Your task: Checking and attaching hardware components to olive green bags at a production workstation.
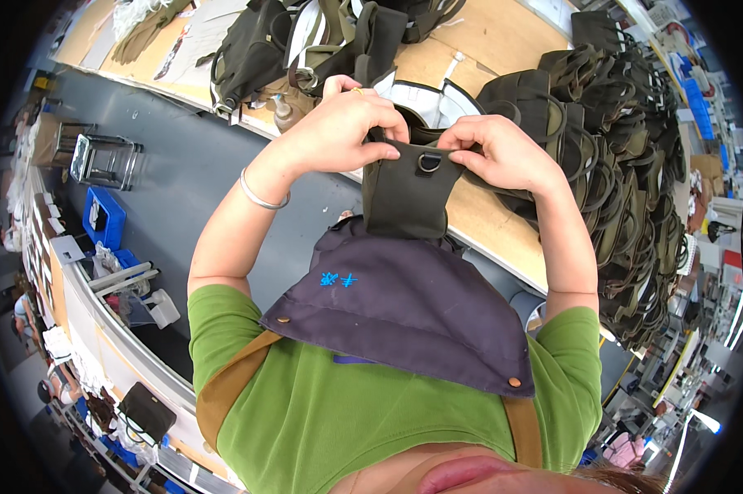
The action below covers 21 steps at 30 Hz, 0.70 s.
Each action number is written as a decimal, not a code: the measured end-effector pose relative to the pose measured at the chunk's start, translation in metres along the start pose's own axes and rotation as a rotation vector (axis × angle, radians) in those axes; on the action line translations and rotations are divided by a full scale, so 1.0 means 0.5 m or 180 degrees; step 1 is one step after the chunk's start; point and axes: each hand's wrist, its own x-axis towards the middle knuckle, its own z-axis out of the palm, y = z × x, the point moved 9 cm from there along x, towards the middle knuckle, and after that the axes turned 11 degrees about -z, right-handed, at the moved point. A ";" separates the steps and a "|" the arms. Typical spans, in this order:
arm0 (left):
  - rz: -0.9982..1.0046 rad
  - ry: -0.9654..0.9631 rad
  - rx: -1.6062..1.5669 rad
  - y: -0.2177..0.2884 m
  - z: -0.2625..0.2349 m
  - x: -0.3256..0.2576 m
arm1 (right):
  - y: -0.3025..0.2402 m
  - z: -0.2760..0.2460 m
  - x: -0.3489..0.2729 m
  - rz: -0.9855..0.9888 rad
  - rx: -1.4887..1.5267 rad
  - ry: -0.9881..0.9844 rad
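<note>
A small dark olive bag (pixel 406 202) hangs upright in front of me at the table's edge. A metal D-ring (pixel 428 163) on a short tab sits near its top edge. My left hand (pixel 347 128) pinches the rim at the left, thumb outside, with the other fingers partly hidden behind the edge. At the right end of the same rim, my right hand (pixel 499 152) grips the fabric between thumb and fingers. Just beyond the bag lies a piece with white lining (pixel 441 103).
Dark bags are piled along the table's right side (pixel 626 189), and more bags and straps (pixel 322 41) lie at the far side. A small bottle (pixel 285 113) stands at the wooden table's edge (pixel 503 235). Left on the floor are a metal stool (pixel 108 160) and a blue crate (pixel 104 216).
</note>
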 end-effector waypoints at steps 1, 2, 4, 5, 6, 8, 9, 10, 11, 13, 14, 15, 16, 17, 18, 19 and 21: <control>0.0034 -0.0040 0.0054 0.002 -0.001 0.002 | -0.010 -0.004 0.002 -0.0033 0.0083 0.0165; 0.0066 -0.0080 0.0108 0.002 0.000 0.005 | -0.022 -0.004 0.006 -0.0067 0.0167 0.0330; 0.0033 -0.0213 0.0096 -0.003 0.006 0.011 | -0.035 0.001 0.014 0.0040 0.0049 0.0419; 0.0015 -0.0284 0.0090 -0.006 0.009 0.014 | -0.038 0.006 0.020 0.0181 -0.0153 0.0344; 0.0040 -0.0328 0.0117 -0.007 0.011 0.016 | -0.036 0.009 0.023 0.0320 -0.0356 0.0269; 0.0117 -0.0417 0.0165 -0.005 0.016 0.021 | -0.012 0.022 0.019 0.0374 -0.0091 0.0430; 0.0146 -0.0403 0.0083 -0.005 0.015 0.020 | -0.003 0.026 0.014 0.0365 0.0104 0.0502; 0.0159 -0.0380 -0.0002 -0.006 0.014 0.018 | 0.002 0.026 0.012 0.0345 0.0303 0.0559; 0.0172 -0.0357 -0.0086 -0.008 0.012 0.016 | 0.006 0.025 0.010 0.0420 0.0407 0.0553; 0.0135 -0.0311 -0.0086 -0.014 0.008 0.018 | 0.010 0.024 0.004 0.0574 0.0617 0.0546; 0.0117 -0.0291 -0.0085 -0.016 0.006 0.020 | 0.007 0.024 0.003 0.0546 0.0572 0.0521; 0.0076 -0.0474 0.0029 -0.013 0.013 0.022 | 0.005 0.024 0.001 0.0518 0.0526 0.0498; 0.0038 -0.0635 0.0055 -0.016 0.020 0.026 | 0.001 0.025 0.000 0.0486 0.0481 0.0475; 0.0000 -0.0795 0.0079 -0.022 0.027 0.032 | -0.011 0.022 0.003 0.0351 0.0300 0.0425; -0.0037 -0.0957 0.0103 -0.026 0.034 0.035 | -0.012 0.023 0.003 0.0404 0.0236 0.0394; 0.0007 -0.0964 0.0144 -0.020 0.034 0.039 | -0.011 0.024 0.002 0.0464 0.0176 0.0368; 0.0098 -0.0980 0.0227 -0.010 0.033 0.044 | -0.017 0.021 -0.001 0.0522 -0.0065 0.0361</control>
